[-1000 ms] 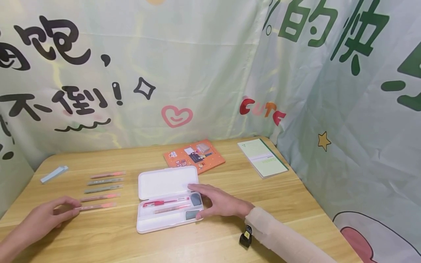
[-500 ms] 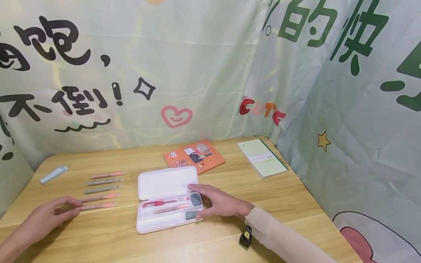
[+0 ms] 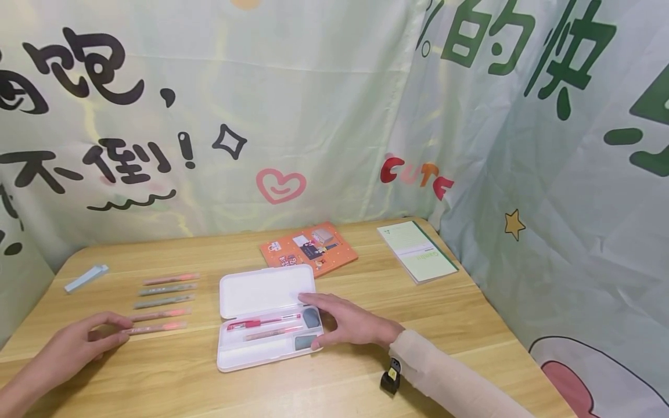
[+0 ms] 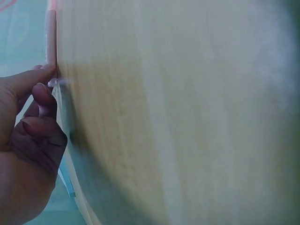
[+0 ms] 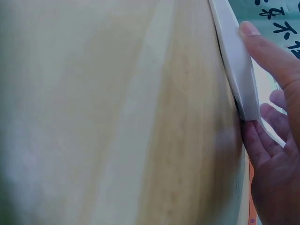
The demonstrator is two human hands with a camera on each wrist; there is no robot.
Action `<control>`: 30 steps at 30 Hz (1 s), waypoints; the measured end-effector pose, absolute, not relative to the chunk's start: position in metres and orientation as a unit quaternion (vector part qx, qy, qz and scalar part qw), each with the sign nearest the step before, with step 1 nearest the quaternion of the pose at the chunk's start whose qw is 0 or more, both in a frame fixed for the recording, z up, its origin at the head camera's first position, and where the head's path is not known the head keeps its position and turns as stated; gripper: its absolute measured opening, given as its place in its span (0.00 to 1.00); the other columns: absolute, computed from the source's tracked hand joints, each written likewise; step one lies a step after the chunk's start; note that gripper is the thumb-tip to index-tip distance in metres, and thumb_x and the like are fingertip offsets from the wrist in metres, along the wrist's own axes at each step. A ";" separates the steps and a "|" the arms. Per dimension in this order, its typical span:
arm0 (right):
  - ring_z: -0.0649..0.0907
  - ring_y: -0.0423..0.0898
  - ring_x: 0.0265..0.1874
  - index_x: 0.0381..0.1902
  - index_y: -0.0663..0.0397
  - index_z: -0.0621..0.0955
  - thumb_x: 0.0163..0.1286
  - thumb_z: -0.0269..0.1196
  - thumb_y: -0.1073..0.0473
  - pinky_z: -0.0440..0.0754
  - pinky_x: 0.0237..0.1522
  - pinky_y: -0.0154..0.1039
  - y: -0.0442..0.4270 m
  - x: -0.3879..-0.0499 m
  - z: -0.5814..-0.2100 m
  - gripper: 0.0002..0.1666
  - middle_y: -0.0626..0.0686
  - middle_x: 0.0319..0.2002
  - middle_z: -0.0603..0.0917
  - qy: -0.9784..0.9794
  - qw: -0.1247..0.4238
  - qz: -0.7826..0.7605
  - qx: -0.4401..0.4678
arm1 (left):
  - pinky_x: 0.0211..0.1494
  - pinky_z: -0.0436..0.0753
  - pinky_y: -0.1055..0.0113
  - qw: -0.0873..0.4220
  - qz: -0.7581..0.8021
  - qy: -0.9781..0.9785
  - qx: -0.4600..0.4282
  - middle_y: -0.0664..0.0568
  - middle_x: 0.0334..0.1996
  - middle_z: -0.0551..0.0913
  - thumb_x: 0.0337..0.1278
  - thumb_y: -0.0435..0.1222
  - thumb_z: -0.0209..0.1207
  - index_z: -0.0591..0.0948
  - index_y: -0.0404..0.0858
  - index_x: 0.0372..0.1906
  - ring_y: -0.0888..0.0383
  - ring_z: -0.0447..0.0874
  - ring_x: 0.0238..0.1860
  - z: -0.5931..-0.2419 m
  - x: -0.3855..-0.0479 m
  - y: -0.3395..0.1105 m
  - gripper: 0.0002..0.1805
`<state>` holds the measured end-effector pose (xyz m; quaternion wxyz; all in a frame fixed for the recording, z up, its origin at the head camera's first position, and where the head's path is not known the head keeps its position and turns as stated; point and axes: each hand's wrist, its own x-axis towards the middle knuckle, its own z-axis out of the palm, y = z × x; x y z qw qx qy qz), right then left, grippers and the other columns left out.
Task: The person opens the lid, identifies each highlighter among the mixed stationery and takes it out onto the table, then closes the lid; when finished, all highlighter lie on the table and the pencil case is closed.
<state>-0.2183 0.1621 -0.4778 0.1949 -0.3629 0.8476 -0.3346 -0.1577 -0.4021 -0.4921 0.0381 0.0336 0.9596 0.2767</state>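
On the left of the table, my left hand (image 3: 78, 348) pinches the end of the nearest pinkish pen (image 3: 157, 328) between thumb and fingers. In the left wrist view this pen (image 4: 51, 40) points away from the fingertips. Beyond it lie another pink pen (image 3: 162, 314), two grey-green pens (image 3: 164, 301) and a further pink pen (image 3: 169, 278), in a row. My right hand (image 3: 350, 319) grips the right end of an open white pencil case (image 3: 266, 290), thumb on its near rim. Inside the case are a red pen (image 3: 256, 322), a pink pen (image 3: 272, 332) and two grey pieces (image 3: 305, 341).
An orange booklet (image 3: 334, 249) lies behind the case, partly under its lid. Further right is a pale green notebook (image 3: 418, 249). A light blue strip (image 3: 86, 278) lies at the far left. Printed fabric (image 3: 324, 116) hangs behind the table (image 3: 418, 360).
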 end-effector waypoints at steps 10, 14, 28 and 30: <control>0.62 0.48 0.86 0.88 0.27 0.57 0.68 0.77 0.37 0.59 0.86 0.59 0.163 -0.218 -0.478 0.60 0.39 0.87 0.59 0.849 0.193 -0.333 -0.364 | 0.31 0.77 0.67 0.058 0.309 0.949 -0.002 0.46 0.45 0.88 0.77 0.53 0.65 0.84 0.42 0.63 0.60 0.82 0.30 -0.483 -0.155 -0.393 0.24; 0.62 0.49 0.86 0.88 0.29 0.58 0.68 0.77 0.37 0.59 0.86 0.59 0.163 -0.218 -0.478 0.60 0.40 0.87 0.60 0.849 0.192 -0.333 -0.363 | 0.30 0.71 0.64 0.057 0.337 0.940 0.009 0.52 0.27 0.82 0.78 0.54 0.64 0.84 0.45 0.65 0.56 0.78 0.24 -0.473 -0.151 -0.377 0.23; 0.62 0.47 0.86 0.88 0.26 0.57 0.68 0.78 0.37 0.59 0.86 0.58 0.162 -0.217 -0.477 0.60 0.38 0.87 0.59 0.849 0.192 -0.334 -0.363 | 0.26 0.75 0.68 0.027 0.382 0.912 0.147 0.53 0.42 0.90 0.75 0.43 0.68 0.88 0.46 0.54 0.68 0.76 0.27 -0.451 -0.152 -0.282 0.10; 0.62 0.46 0.86 0.88 0.26 0.57 0.67 0.78 0.37 0.59 0.86 0.58 0.163 -0.217 -0.477 0.60 0.38 0.87 0.59 0.849 0.193 -0.335 -0.361 | 0.22 0.73 0.68 0.028 0.389 0.904 0.172 0.56 0.38 0.89 0.75 0.42 0.68 0.88 0.47 0.53 0.68 0.72 0.24 -0.451 -0.153 -0.270 0.08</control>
